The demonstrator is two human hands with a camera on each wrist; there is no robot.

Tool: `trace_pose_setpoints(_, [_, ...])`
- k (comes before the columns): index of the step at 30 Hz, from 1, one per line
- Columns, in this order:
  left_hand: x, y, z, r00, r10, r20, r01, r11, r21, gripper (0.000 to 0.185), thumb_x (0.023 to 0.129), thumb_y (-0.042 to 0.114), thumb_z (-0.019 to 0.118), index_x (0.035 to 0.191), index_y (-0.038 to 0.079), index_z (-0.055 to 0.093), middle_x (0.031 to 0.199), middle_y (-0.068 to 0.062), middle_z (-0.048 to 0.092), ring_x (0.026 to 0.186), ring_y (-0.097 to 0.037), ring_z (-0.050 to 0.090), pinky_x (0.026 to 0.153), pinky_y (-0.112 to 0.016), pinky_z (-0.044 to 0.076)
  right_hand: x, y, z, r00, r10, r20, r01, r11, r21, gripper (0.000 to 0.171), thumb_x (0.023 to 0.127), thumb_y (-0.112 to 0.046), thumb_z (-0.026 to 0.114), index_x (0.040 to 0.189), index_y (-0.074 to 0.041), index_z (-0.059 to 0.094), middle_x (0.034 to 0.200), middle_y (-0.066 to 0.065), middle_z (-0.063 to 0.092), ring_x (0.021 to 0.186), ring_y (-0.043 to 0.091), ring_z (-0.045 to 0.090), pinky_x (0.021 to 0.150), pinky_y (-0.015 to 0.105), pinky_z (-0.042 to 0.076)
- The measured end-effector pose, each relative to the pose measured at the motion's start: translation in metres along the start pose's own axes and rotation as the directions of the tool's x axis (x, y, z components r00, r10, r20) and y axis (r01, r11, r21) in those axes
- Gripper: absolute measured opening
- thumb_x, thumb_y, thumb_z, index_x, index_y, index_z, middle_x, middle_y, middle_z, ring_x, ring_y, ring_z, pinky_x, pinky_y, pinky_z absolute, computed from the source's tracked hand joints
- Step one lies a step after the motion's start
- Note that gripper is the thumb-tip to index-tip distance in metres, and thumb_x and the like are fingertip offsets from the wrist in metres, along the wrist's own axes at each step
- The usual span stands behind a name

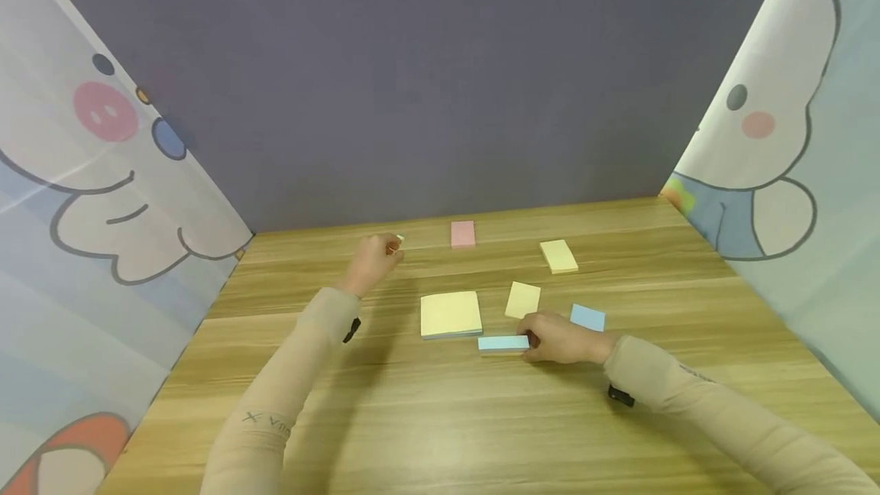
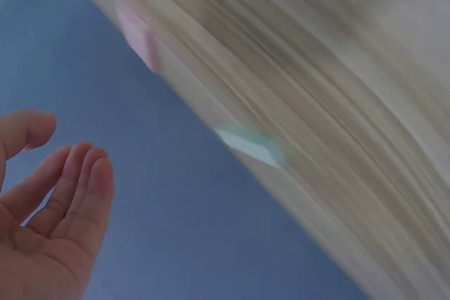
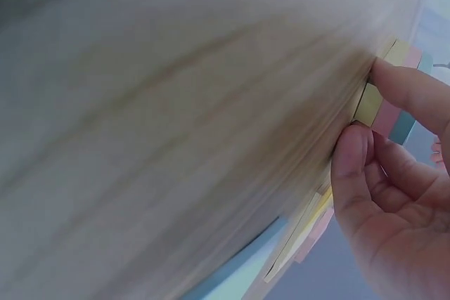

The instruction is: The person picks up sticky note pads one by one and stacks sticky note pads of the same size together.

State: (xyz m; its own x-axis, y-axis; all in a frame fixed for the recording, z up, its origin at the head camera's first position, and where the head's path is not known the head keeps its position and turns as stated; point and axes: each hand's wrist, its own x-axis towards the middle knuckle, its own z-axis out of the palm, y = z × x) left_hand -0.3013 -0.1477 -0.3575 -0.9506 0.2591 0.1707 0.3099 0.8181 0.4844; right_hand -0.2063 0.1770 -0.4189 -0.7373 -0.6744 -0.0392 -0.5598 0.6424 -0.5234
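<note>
My right hand pinches the end of a narrow sticky-note stack between thumb and fingers. Blue is its top layer; pink and yellow layers also show on that sticky-note stack in the right wrist view. A larger yellow sticky-note pad with a blue underside lies just left of it. At the far left, my left hand hovers with bent fingers and a gap between thumb and fingertips. Beyond that left hand in the left wrist view, a pale green sticky-note pad sits at the table's far edge.
A pink sticky-note pad lies near the back edge. To the right are a yellow pad, another yellow pad and a blue pad. Behind the wooden table rises a dark panel; printed curtains flank it.
</note>
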Motion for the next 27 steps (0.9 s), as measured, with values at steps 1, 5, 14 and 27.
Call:
trace_pose_setpoints(1, [0.003,-0.006,-0.002,1.000,-0.023,-0.005,0.023,1.000,0.007,0.031,0.088,0.012,0.058,0.115,-0.004,0.059,0.109,-0.020,0.064,0.098,-0.031,0.062,0.081,-0.039,0.053,0.000,-0.001,0.000,1.000,0.000,0.003,0.000,1.000,0.004,0.012,0.078,-0.012,0.071,0.082,-0.009,0.061,0.070,-0.007,0.050,0.062,0.003,0.041,0.054,0.018,0.038])
trace_pose_setpoints(5, [0.014,-0.025,-0.006,0.995,-0.097,-0.001,0.097,0.995,0.018,0.033,0.089,0.012,0.056,0.118,-0.004,0.057,0.112,-0.021,0.062,0.101,-0.033,0.061,0.082,-0.039,0.052,0.000,-0.002,-0.001,1.000,0.015,0.007,-0.015,1.000,0.017,0.012,0.078,-0.012,0.071,0.084,-0.008,0.061,0.071,-0.006,0.051,0.063,0.004,0.041,0.055,0.019,0.038])
trace_pose_setpoints(14, [0.024,-0.048,-0.007,0.985,-0.175,0.013,0.173,0.981,0.084,0.035,0.087,0.008,0.058,0.119,-0.008,0.055,0.113,-0.024,0.061,0.102,-0.036,0.059,0.084,-0.041,0.051,-0.001,-0.001,-0.001,1.000,0.011,0.006,-0.011,1.000,0.014,0.017,0.078,-0.013,0.071,0.089,-0.005,0.062,0.074,-0.005,0.053,0.065,0.004,0.044,0.057,0.018,0.040])
trace_pose_setpoints(27, [0.037,-0.070,0.014,0.958,-0.282,0.048,0.270,0.947,0.174,0.039,0.085,0.012,0.060,0.119,-0.007,0.056,0.111,-0.023,0.060,0.097,-0.033,0.059,0.083,-0.040,0.051,0.001,-0.001,0.000,1.000,0.021,-0.001,-0.021,1.000,-0.018,0.020,0.077,-0.013,0.072,0.092,-0.003,0.062,0.073,-0.006,0.053,0.065,0.004,0.044,0.057,0.018,0.041])
